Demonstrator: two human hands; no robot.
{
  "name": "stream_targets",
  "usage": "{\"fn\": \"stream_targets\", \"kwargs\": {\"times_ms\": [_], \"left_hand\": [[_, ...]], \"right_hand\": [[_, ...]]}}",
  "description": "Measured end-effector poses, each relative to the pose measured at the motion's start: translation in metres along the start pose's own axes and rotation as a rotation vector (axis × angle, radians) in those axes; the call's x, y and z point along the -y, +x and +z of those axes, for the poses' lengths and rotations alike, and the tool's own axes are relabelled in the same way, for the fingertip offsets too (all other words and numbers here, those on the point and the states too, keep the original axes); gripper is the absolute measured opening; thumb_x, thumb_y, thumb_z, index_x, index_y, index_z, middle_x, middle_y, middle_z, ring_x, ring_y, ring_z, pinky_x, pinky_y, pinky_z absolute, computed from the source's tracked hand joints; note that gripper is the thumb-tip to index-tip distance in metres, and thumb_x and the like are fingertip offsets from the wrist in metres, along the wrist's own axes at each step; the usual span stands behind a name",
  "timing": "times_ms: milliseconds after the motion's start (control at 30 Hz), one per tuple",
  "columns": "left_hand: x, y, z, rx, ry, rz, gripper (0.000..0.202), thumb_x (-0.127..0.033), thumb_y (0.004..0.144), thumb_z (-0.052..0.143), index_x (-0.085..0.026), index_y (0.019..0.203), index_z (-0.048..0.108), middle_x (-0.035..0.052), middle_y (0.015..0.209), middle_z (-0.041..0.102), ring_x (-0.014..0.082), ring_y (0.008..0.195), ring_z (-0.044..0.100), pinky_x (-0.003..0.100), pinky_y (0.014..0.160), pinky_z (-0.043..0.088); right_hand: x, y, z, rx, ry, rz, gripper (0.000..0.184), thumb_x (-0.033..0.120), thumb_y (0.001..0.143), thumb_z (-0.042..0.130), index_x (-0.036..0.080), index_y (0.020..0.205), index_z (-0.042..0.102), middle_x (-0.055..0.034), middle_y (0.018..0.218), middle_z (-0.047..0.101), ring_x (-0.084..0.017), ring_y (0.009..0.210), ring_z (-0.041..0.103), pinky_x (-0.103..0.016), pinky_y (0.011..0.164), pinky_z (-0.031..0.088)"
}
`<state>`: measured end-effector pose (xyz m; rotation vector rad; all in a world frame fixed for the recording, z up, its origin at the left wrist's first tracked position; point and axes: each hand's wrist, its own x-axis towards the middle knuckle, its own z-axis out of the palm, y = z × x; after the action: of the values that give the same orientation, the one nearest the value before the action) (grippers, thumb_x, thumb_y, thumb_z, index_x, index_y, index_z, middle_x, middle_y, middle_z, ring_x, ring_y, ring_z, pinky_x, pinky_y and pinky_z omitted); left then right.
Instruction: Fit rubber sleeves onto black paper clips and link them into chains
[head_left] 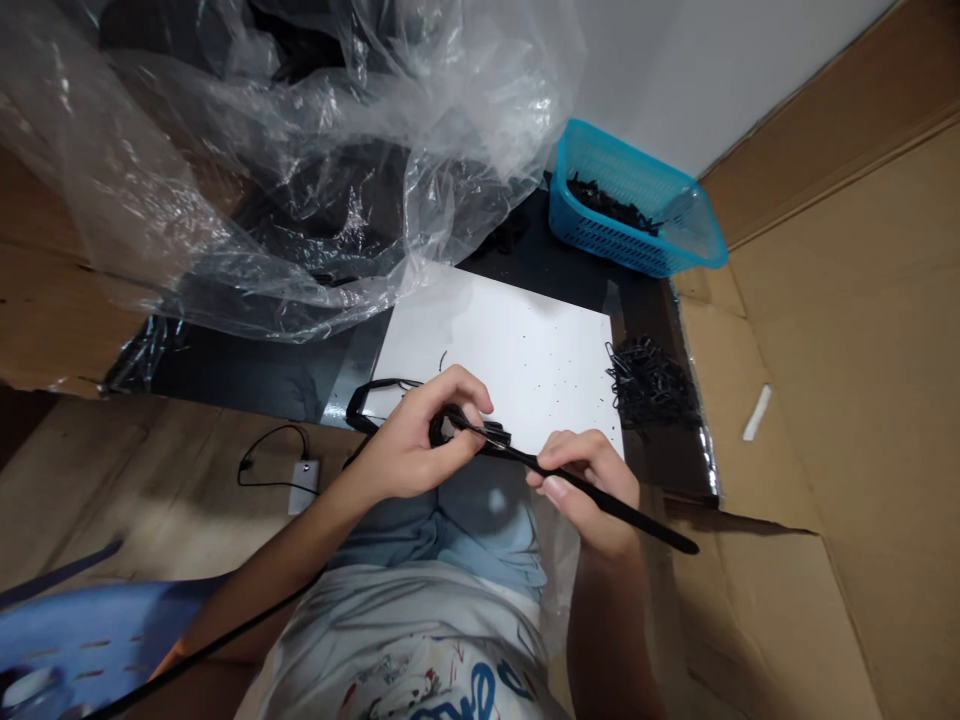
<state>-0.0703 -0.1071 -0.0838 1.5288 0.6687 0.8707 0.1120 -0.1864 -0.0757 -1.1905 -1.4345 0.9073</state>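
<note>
A narrow black strap (660,528) runs between my two hands above the near edge of a white board (480,320). My left hand (420,435) is closed round its left part, where a dark curved section and a small black piece (496,433) show by the fingertips. The exact form of that piece is hard to make out. Thumb and fingers of my right hand (589,485) pinch the strap farther along, and its rounded end sticks out to the lower right. Another black loop (358,408) extends left of my left hand, over the board's corner.
At the board's right lies a tangled pile of thin black pieces (651,385). A blue basket (637,245) with black bits stands at the back right. Clear plastic sheeting (300,200) covers the back left. Cardboard (847,300) borders the right; a small corded box (304,487) lies lower left.
</note>
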Motion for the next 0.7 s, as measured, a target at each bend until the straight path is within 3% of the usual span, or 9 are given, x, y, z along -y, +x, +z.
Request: {"fn": "stream_targets", "kwargs": {"times_ms": [167,267,467,700], "left_hand": [[0.0,0.002,-0.004,0.044,-0.073,-0.022,0.014,-0.012,0.076,0.056,-0.018,0.087,0.051,-0.0017,0.07,0.056,0.0111,0.062,0.052,0.022,0.057,0.039],[0.0,0.002,-0.005,0.052,-0.119,-0.042,0.012,-0.015,0.077,0.057,-0.018,0.086,0.05,-0.0021,0.069,0.055,0.0107,0.06,0.05,0.022,0.055,0.037],[0.001,0.002,-0.005,0.043,-0.083,-0.036,0.01,-0.015,0.077,0.057,-0.018,0.081,0.049,-0.0026,0.069,0.049,0.0104,0.061,0.045,0.022,0.056,0.036],[0.0,0.004,-0.004,0.062,-0.08,-0.051,0.01,-0.015,0.077,0.057,-0.017,0.081,0.048,-0.0023,0.07,0.05,0.0109,0.063,0.047,0.022,0.058,0.036]], "right_hand": [[-0.009,0.005,0.012,-0.128,0.326,0.102,0.011,0.014,0.073,0.056,0.022,0.079,0.052,0.0031,0.061,0.06,-0.011,0.051,0.053,-0.021,0.044,0.039],[-0.017,0.013,0.022,-0.178,0.508,0.154,0.01,0.016,0.068,0.053,0.022,0.07,0.045,0.005,0.052,0.056,-0.009,0.04,0.041,-0.019,0.04,0.031],[-0.02,0.026,0.033,-0.072,0.783,0.242,0.017,0.019,0.065,0.05,0.023,0.066,0.033,0.0102,0.042,0.044,-0.005,0.027,0.014,-0.019,0.031,0.015],[-0.014,0.023,0.019,-0.17,0.944,0.301,0.021,0.015,0.061,0.055,0.02,0.06,0.035,0.0092,0.039,0.046,-0.003,0.03,0.014,-0.014,0.036,0.023]]}}
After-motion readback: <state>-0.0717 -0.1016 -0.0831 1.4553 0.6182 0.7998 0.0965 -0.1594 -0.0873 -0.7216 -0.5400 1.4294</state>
